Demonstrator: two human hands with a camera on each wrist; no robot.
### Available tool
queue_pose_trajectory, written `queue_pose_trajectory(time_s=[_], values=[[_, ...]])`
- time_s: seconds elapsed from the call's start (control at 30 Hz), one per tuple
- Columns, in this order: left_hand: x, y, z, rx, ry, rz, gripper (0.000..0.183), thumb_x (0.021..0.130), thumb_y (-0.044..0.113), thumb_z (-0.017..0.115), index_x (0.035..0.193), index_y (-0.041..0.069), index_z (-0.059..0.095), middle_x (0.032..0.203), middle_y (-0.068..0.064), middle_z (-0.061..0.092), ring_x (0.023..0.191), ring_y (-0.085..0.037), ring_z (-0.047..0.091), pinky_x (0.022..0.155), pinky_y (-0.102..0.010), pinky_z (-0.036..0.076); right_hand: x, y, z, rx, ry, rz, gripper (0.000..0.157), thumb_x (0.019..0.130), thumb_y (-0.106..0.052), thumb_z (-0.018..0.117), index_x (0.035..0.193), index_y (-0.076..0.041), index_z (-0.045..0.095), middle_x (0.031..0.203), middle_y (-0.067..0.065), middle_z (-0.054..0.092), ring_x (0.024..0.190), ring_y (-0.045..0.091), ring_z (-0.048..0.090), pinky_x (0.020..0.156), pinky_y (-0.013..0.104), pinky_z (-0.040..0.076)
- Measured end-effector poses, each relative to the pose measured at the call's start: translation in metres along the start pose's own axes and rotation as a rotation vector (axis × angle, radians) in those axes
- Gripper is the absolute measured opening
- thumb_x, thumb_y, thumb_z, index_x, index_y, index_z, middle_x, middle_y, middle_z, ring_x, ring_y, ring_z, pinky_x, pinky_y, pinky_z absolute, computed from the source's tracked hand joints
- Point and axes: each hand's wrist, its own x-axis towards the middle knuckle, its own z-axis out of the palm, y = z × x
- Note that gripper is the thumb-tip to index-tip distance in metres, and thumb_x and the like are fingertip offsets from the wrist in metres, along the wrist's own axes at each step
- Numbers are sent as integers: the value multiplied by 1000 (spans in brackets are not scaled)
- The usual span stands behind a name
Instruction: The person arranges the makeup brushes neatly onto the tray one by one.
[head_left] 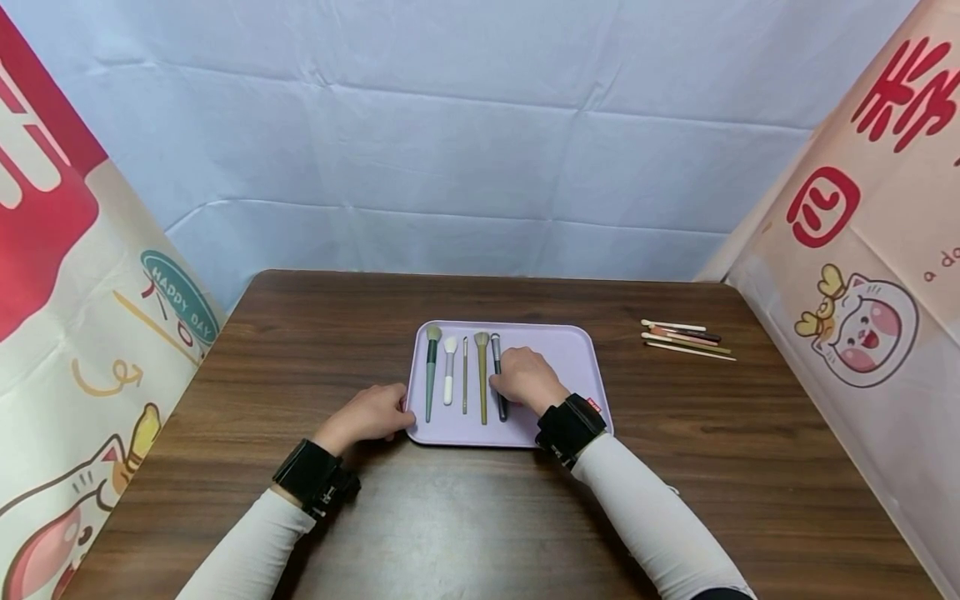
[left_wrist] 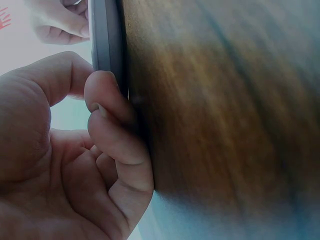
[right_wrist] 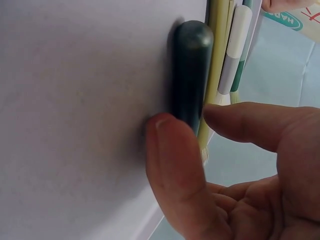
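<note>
A lilac tray lies on the table with several makeup brushes laid side by side on it. My left hand grips the tray's front left corner, thumb above and curled fingers at the rim's underside in the left wrist view. On the tray, my right hand pinches a dark makeup brush between thumb and index finger. That brush lies at the right end of the row. Left of it are an olive brush, a thin brush, a white-and-grey brush and a green brush.
To the right of the tray, a loose bunch of slim brushes lies on the wooden table. A pale blue cloth hangs behind the table, and printed cloths hang at both sides.
</note>
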Motion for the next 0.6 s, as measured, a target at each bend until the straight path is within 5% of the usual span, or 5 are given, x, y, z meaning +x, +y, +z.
queue_pose_trajectory(time_s=[0.3,0.6], values=[[0,1,0,-5,-3,-7,11,86,16,65,84,10,57,60,-1,60,54,-13,59,61,-29,44,-4,8,-8,-5,13,-10,36,98,-30,61,70,-8,61,57,2,54,49,15,52,48,27,40],[-1,1,0,-6,-10,-9,9,86,15,64,84,10,56,60,-2,60,54,-14,58,59,-29,43,-11,28,-23,-62,56,27,33,95,-38,64,85,-6,63,71,6,57,64,22,55,57,35,42]])
